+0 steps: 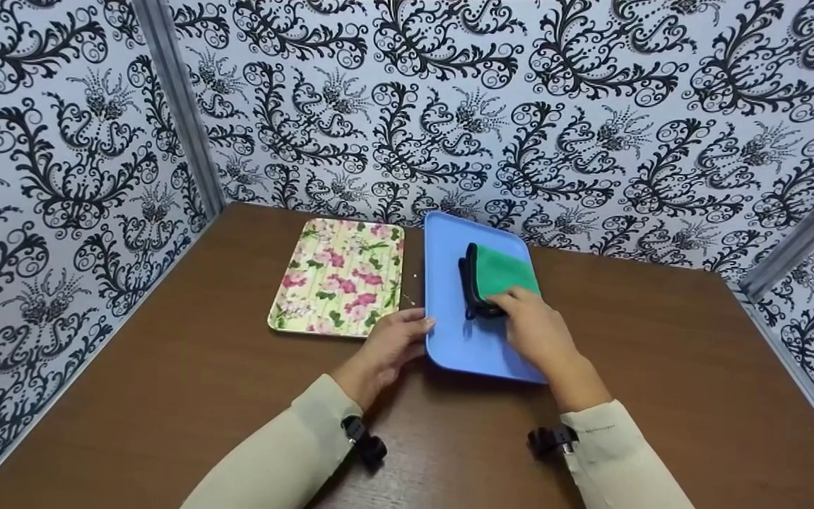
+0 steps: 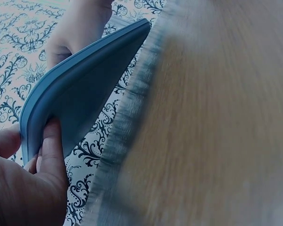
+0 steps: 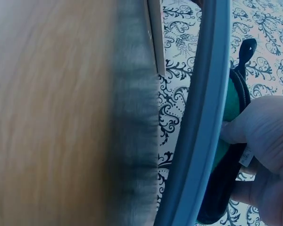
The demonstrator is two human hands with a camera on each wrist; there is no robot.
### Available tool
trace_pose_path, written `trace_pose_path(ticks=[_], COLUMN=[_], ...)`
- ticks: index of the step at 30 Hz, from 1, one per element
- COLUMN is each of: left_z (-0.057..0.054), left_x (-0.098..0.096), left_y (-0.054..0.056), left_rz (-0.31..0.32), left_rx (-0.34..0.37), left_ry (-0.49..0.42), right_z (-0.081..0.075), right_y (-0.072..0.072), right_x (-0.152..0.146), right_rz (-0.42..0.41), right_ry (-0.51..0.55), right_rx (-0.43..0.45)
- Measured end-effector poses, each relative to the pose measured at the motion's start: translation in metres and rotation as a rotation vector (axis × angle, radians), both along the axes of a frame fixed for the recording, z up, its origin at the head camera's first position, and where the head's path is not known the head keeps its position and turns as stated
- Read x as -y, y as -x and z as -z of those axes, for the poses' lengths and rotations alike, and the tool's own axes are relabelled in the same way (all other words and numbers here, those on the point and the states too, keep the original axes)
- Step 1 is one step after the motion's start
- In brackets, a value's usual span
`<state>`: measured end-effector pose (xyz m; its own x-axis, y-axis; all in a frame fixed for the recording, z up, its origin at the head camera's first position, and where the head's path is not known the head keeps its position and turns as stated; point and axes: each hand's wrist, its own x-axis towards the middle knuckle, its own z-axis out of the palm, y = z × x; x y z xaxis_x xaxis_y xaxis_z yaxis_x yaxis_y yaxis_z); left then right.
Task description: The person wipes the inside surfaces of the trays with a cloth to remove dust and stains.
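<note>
A blue rectangular tray (image 1: 444, 290) is tilted up off the brown table in the head view. My left hand (image 1: 391, 345) grips its left edge, thumb on the rim; in the left wrist view, fingers (image 2: 52, 146) lie against the tray's underside (image 2: 85, 101). On the tray's inner face, my right hand (image 1: 543, 331) holds a folded green cloth (image 1: 509, 267) with black edging. The right wrist view shows the right hand (image 3: 271, 136) gripping the cloth's dark edge (image 3: 217, 188), a small hanging loop sticking out beyond it.
A floral-patterned tray (image 1: 333, 283) lies flat on the brown table (image 1: 188, 367), left of the blue tray. Small light crumbs (image 1: 409, 300) lie between the trays. Black-and-white patterned walls (image 1: 449, 120) stand behind and at both sides. Each sleeve carries a black wrist camera (image 1: 554, 442).
</note>
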<state>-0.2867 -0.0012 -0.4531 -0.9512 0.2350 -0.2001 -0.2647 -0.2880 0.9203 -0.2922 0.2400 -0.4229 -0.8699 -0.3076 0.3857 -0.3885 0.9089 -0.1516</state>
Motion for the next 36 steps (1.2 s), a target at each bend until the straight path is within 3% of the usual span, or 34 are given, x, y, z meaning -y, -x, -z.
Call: trace_pose_path(ticks=[13,36], left_z=[0.002,0.001], left_x=[0.000,0.000], left_y=[0.001,-0.001], left_rz=[-0.005,-0.002], left_rx=[-0.013,-0.026], left_ry=[0.007,-0.046], right_z=[-0.004,-0.005], right_y=[-0.008,-0.018], right_x=[0.012,0.035], right_rz=[-0.026,-0.179], right_ry=[-0.018,-0.020], right_rx=[0.000,-0.049])
